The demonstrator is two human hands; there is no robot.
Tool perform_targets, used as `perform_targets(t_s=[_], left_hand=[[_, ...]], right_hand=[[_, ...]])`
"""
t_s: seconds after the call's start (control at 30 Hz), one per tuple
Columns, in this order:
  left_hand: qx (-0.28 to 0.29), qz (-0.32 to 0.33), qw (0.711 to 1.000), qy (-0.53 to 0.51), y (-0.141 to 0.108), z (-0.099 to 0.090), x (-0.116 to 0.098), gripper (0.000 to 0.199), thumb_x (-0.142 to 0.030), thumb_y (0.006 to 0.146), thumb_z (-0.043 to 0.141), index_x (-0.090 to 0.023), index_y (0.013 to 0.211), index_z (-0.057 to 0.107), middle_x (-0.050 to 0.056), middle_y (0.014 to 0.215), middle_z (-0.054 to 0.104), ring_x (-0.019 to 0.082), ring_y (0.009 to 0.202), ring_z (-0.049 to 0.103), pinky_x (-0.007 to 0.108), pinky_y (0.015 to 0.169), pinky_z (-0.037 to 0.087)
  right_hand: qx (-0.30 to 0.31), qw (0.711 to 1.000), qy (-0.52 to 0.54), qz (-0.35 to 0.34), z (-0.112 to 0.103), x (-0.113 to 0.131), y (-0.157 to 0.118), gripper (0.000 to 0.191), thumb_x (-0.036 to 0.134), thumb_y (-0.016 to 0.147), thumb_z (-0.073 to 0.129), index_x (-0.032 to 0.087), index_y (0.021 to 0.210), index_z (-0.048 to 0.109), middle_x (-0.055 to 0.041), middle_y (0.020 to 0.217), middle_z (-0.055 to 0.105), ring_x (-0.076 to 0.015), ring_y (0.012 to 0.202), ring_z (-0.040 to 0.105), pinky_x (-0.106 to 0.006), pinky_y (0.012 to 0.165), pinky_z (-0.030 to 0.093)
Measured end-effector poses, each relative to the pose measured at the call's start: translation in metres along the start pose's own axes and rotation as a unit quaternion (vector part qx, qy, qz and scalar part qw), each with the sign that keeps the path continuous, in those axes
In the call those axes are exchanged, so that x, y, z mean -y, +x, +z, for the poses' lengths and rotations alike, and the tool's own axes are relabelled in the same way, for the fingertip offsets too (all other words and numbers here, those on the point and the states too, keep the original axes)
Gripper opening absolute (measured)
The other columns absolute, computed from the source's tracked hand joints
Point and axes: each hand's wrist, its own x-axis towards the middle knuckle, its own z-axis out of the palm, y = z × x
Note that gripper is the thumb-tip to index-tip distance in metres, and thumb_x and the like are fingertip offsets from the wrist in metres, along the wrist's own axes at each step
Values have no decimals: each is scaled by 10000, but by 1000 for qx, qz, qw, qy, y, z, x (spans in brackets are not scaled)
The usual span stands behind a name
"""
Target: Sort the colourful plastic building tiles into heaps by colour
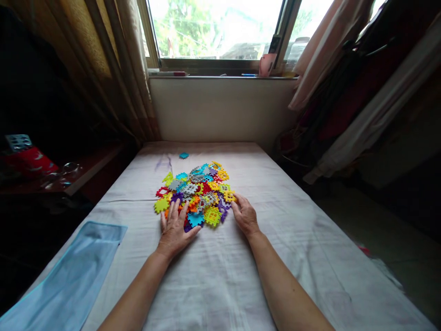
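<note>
A heap of colourful plastic interlocking tiles [206, 187] with toothed edges lies on the bed sheet in front of me. Some tiles are solid and others have window-like openings. My left hand [174, 232] rests open on the near left side of the heap, fingers spread over orange and purple tiles, its thumb by a blue tile [195, 219]. At the heap's right edge, my right hand [245, 215] has its thumb and index finger closed at the rim of a yellow window tile [228, 196]. A lime-green window tile [212, 216] lies between my hands.
One blue tile [183, 156] lies apart near the far end of the sheet [289, 220]. Light blue cloth [74, 266] covers the left side. Beyond are a window sill with a pink cup [266, 65], a curtain [113, 59], hanging clothes [365, 92] and a side table [93, 168].
</note>
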Motion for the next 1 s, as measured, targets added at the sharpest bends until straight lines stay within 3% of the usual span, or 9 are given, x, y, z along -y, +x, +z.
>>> perform_targets(t_s=[0.1,0.2,0.23,0.3,0.4,0.5,0.67,0.77,1.0], left_hand=[[-94,2,990,-109,3,-7,20,570,-528,871,515,-254,1371,530,123,1515,455,277,1443,355,501,1209,191],[-226,-83,933,-267,13,-13,47,456,-491,818,573,-232,1191,620,118,1342,601,267,1309,507,447,1172,305],[-255,-139,897,-332,20,-15,55,421,-467,793,602,-230,1140,630,109,1277,633,264,1262,542,448,1158,327],[-299,-244,790,-476,34,-21,69,320,-403,782,602,-238,1055,626,73,1166,664,230,1172,596,444,1132,362],[-293,-318,634,-641,55,-32,84,192,-357,830,529,-233,951,611,58,1079,664,180,1083,634,401,1085,415],[-255,-317,547,-732,66,-42,92,304,-471,877,431,-228,931,606,100,1106,659,215,1109,634,437,1061,431],[-236,-321,507,-765,67,-48,92,414,-546,898,341,-247,985,614,116,1199,649,255,1213,591,488,1107,368],[-222,-329,496,-773,66,-49,89,407,-542,890,362,-243,988,620,117,1225,646,266,1227,585,499,1124,348],[-183,-308,501,-788,67,-45,90,379,-536,851,463,-233,1004,632,136,1245,643,272,1231,584,492,1114,371]], right_hand=[[-48,995,70,51,-4,-9,4,450,367,869,413,192,1173,695,-129,1179,704,-251,1063,658,-409,964,521],[-94,983,120,101,-6,-22,9,439,411,816,444,175,1042,738,-125,1056,746,-246,925,686,-392,873,549],[-107,979,132,112,-6,-25,11,431,423,799,456,175,1001,745,-117,1015,756,-240,883,688,-380,840,554],[-124,974,148,120,-4,-30,13,412,444,776,478,185,942,752,-97,955,766,-223,814,682,-351,779,555],[-125,975,145,113,-3,-30,14,385,455,768,499,198,901,753,-79,905,763,-201,731,664,-323,714,549],[-123,980,127,94,-4,-21,8,346,436,793,495,200,863,738,-73,849,741,-193,678,647,-314,646,538],[-79,991,64,-87,4,13,-11,188,380,846,591,239,902,702,-66,929,722,-221,900,664,-357,832,539],[-30,984,21,-177,10,27,-22,253,388,807,687,240,1012,681,-83,1052,704,-247,1013,638,-403,920,508],[42,967,-37,-249,1,26,-25,469,424,729,767,213,1126,632,-112,1170,663,-282,1105,597,-441,949,459]])
